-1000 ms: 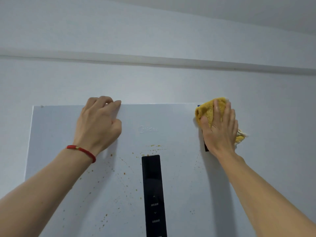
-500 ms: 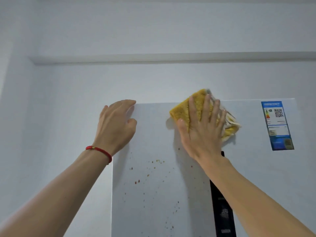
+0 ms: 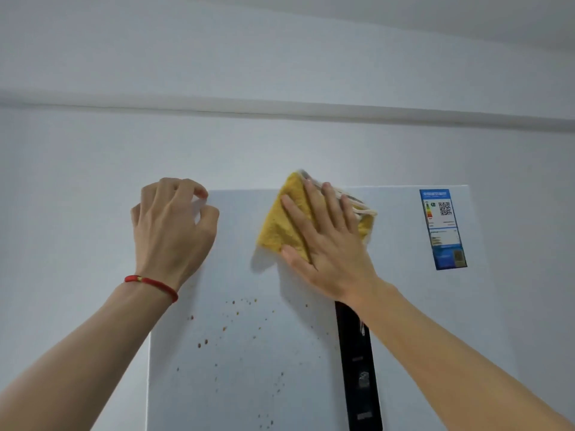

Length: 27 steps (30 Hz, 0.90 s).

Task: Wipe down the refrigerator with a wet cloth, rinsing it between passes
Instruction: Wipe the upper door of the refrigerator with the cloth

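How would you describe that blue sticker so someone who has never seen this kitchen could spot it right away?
Start at the white refrigerator door and follow its top edge to the right corner. There sits the sticker, a tall blue label to the right of the yellow cloth. It alone carries print: a QR code and a small coloured scale.

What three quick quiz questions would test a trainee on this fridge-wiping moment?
1. True or false: the right hand presses the yellow cloth flat against the refrigerator door.
2. The blue label sits at the door's: A upper right, B lower left, C centre.
3. Fill in: brown specks lie ___ the cloth.

Key: 1 true; 2 A; 3 below.
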Tool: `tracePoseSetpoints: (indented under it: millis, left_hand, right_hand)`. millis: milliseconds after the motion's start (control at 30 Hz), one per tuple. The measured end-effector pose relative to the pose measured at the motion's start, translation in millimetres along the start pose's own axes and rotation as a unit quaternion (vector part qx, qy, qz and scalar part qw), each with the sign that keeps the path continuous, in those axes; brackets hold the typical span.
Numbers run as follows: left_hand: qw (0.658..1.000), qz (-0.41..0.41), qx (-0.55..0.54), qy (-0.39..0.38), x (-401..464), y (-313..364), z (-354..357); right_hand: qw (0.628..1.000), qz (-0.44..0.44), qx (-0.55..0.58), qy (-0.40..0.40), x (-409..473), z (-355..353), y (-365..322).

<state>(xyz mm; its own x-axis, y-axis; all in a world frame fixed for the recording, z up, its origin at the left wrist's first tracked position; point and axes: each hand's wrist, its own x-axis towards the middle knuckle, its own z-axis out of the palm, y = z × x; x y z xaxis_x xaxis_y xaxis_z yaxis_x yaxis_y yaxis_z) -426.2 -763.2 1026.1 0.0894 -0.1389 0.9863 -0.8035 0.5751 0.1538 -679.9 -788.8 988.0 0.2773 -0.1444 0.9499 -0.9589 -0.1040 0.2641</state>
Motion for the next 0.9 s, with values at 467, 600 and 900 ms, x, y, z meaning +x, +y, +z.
tracePoseSetpoints:
  millis: [467,600,900]
  left_hand:
    - [0.992,-0.074,-0.106,0.004,-48.6,-26.3,-16.5]
    - [0.971,-0.173,-0.166,0.018,-84.1,-41.4,-23.8]
    - [0.913,-0.282,-0.293,0.014,-119.4,-50.2,-33.9]
  right_hand:
    - [0.837,0.536,0.102,0.042,-92.9,-9.7,139.5]
    - [0.870,0.482,0.095,0.034,-101.3,-0.3,68.2]
    - [0.994,0.101,0.046,0.001,-27.3,23.9,-159.0]
